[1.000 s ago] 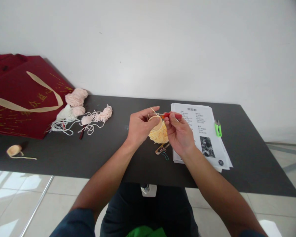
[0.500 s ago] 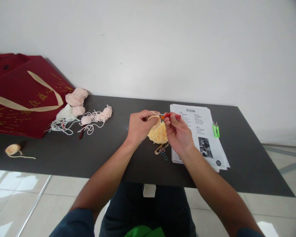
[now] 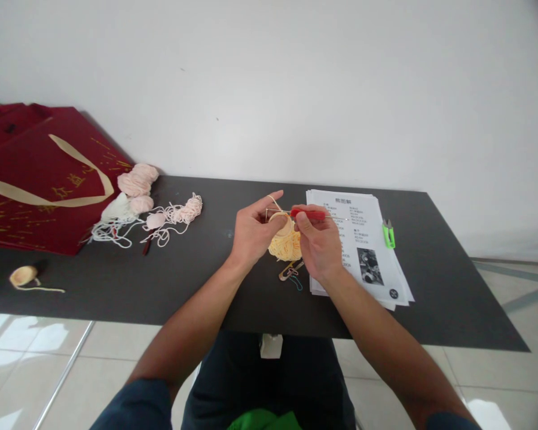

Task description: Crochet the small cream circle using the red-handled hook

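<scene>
Head camera: A small, round, cream-coloured crocheted piece [image 3: 283, 226] is held above the middle of a matte dark-grey tabletop [image 3: 183, 304], pinched in the fingers of the left hand [image 3: 252, 234], with a pale yarn strand [image 3: 273, 203] looped over the raised index finger. The fingers of the right hand [image 3: 321, 248] close around a slim metal hook with a red handle [image 3: 310, 213], pointed left at the work.

The piece looks light and soft, likelier to stretch than break; its rim seems the place for a gentle pinch. The hook appears stiff, its thick handle a surer hold than the thin, probably slick shaft.

A yellow ball of yarn [image 3: 284, 246] lies beneath the hands. To the right, white printed sheets [image 3: 372, 218] are stacked beside green-handled snips [image 3: 388, 236]; at left, pale pink yarn [image 3: 138, 180] rests by a burgundy bag [image 3: 24, 155]. A plain white wall [image 3: 269, 101] backs the scene; pale floor tiles [image 3: 116, 340] show on the near side.
</scene>
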A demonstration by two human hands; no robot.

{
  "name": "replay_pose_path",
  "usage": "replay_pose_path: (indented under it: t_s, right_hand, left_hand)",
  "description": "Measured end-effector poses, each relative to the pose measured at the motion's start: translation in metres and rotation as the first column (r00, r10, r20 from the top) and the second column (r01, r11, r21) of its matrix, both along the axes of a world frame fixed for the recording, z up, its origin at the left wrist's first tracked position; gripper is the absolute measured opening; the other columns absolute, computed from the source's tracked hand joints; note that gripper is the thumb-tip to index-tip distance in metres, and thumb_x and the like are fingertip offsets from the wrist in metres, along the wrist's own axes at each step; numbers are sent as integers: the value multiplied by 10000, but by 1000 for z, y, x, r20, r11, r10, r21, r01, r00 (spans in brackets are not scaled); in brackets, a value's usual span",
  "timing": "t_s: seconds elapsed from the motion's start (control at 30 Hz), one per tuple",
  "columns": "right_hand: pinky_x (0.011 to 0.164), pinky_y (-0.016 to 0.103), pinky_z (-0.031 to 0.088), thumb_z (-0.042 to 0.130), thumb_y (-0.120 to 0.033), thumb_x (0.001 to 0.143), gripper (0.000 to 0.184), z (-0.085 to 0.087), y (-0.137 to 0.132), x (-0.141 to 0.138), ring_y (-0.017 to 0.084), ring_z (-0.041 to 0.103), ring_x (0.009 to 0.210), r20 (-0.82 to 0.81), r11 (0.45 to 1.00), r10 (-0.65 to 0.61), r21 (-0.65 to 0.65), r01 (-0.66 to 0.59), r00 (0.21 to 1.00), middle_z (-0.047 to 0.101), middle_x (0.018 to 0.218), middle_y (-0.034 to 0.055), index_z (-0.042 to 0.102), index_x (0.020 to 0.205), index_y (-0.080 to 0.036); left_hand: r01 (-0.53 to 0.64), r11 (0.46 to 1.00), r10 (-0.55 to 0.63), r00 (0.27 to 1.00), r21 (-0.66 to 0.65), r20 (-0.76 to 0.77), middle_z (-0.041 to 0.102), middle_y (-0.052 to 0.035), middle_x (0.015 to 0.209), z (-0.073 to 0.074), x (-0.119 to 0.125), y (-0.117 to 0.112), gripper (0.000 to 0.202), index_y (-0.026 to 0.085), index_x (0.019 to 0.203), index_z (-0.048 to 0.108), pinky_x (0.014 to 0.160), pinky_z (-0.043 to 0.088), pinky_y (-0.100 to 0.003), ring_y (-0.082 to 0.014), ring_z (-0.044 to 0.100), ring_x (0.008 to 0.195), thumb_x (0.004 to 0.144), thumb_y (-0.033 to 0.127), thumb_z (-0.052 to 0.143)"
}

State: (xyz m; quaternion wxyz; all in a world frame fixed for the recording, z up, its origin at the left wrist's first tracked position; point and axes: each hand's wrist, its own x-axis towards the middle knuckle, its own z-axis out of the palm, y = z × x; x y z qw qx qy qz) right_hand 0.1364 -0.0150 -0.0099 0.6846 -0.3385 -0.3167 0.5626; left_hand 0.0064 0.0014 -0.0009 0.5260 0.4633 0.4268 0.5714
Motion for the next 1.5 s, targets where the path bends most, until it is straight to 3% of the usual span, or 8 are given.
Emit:
replay_pose_path:
  t_s: [0.27,0.47,0.83,1.03,1.13,1.27,1.37,1.5]
  right_hand:
    - [905,336,577,904,-212,711,266,2,-2,1,139,708,915,-35,999,32,-4,-32,999,764,976,-38,691,861,-266]
    - [882,333,576,914,-201,677,291,16,1,14,140,715,854,-45,994,97,-39,-99,994,785,903,-39,684,842,-271]
    - [825,289,570,925,-199,654,273,33,-29,34,122,701,802,-74,989,150,-1,-150,986,801,870,-31,696,781,-275]
    - [765,314,587,935,-221,639,295,51,-46,43,140,695,781,-61,990,138,40,-135,989,796,867,-39,690,791,-285]
    - [811,310,588,936,-206,629,295,53,-49,46,132,697,805,-55,994,100,57,-97,993,794,864,-36,698,786,-282]
    - [863,334,592,932,-212,611,296,53,-51,49,133,695,835,-66,994,52,99,-45,996,777,838,-49,696,768,-297]
    - [891,417,606,903,-243,626,271,58,-53,50,157,689,859,-83,995,40,96,-32,996,748,855,-53,676,758,-311]
    - [920,480,615,842,-254,670,220,61,-52,52,161,675,848,-135,996,38,85,-26,990,721,904,-52,649,760,-309]
  left_hand:
    - [157,987,-158,978,23,135,763,-17,956,-2,1,0,543,234,1196,781,777,529,-278,-151,669,836,666,115,789]
    - [254,967,-242,947,-33,210,791,-76,1024,12,-8,-3,305,199,1071,826,822,543,-336,-214,704,914,802,284,709]
    - [105,993,-97,984,52,-149,798,-72,903,-2,-22,-23,255,163,860,817,858,540,-326,-202,715,876,701,155,618]
    - [1,990,63,890,139,-451,791,-89,944,-10,-43,-21,420,145,975,806,745,518,-316,-188,665,781,648,58,557]
    - [-22,985,112,838,172,-535,779,-98,947,-9,-51,-19,451,148,970,815,855,511,-370,-213,648,825,636,19,541]
    - [96,976,43,793,195,-607,766,-92,1130,-5,-42,-13,482,205,1037,827,1002,471,-400,-260,652,1018,630,32,636]
    - [157,973,-15,773,168,-634,782,-79,1010,-4,-29,-5,235,217,808,819,1013,460,-389,-273,668,1000,625,98,733]
    - [38,989,58,783,142,-619,730,-59,741,-4,-30,0,59,205,739,774,791,459,-349,-233,629,748,736,237,724]
